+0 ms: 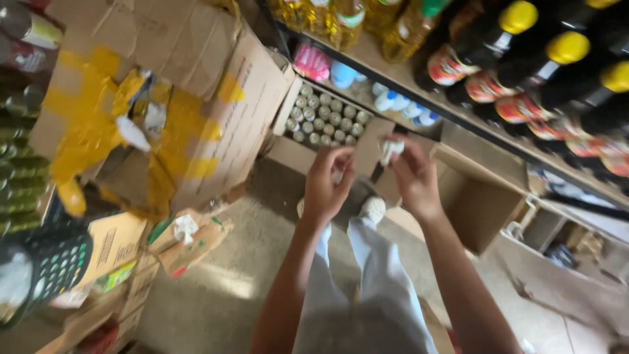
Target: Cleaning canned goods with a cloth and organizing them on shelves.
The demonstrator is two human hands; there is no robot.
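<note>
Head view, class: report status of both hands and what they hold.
Left hand raised, fingers curled, contents unclear. Right hand pinching small crumpled white scrap. Open cardboard box of silver-topped cans beyond; nothing between the hands.

Motion-blurred throughout. Small white scrap (391, 149) pinched in right hand (414, 177), kind impossible to tell. Left hand (327, 183) fingertips smeared, contents unclear. Dark sauce bottles (524, 46) at two o'clock cut by top and right edges. Black calculator (49, 269) at eight o'clock clipped by left edge. Oil bottles (341, 16) at twelve o'clock cropped.

A shop storeroom: bottle-lined shelves (419, 98), stacked cardboard cartons (196, 98).
</note>
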